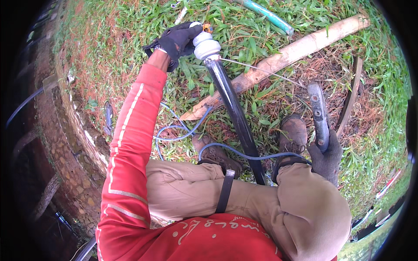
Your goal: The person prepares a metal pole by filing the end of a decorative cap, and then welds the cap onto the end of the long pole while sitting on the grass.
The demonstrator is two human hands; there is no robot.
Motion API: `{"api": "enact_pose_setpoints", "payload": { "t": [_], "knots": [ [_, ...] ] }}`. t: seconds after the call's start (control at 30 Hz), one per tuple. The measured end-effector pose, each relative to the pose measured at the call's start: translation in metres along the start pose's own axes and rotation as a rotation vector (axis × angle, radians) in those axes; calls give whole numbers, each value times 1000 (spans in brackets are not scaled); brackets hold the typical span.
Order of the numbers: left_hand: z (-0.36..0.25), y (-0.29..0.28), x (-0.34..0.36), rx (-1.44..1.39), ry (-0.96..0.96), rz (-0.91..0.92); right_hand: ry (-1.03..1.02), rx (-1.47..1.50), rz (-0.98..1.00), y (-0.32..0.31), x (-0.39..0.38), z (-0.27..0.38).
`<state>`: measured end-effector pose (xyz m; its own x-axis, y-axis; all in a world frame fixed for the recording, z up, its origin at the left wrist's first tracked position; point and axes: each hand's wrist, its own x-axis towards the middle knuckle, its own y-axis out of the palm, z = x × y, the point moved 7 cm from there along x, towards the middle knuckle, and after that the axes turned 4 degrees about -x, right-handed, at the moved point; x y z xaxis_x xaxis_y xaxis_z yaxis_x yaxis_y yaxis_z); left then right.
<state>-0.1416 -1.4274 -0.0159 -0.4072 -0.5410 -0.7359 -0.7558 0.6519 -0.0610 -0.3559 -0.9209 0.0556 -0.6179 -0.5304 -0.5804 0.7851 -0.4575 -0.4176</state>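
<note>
The left hand [176, 40], in a black glove, closes around the white fitting [206, 46] atop a black pipe [235, 113] that slants up from between the knees. The right hand [325, 157], in a grey glove, grips a dark metal handle [318, 113] beside the right boot [293, 132]. A wooden pole [287, 55] lies on the grass [261, 26] behind.

Soft even daylight, faint shadows, sharp centre, strong fisheye bending, black vignette at edges
</note>
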Motion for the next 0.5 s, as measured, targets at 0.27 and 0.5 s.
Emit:
{"api": "enact_pose_setpoints", "payload": {
  "t": [0.27, 0.5],
  "knots": [
    [5, -4, 4, 27, -9, -48, -7, -35, -2, 2, 1, 3],
    [7, -4, 11, -15, 17, 27, 14, -19, 17, 3, 1, 2]
  ]
}}
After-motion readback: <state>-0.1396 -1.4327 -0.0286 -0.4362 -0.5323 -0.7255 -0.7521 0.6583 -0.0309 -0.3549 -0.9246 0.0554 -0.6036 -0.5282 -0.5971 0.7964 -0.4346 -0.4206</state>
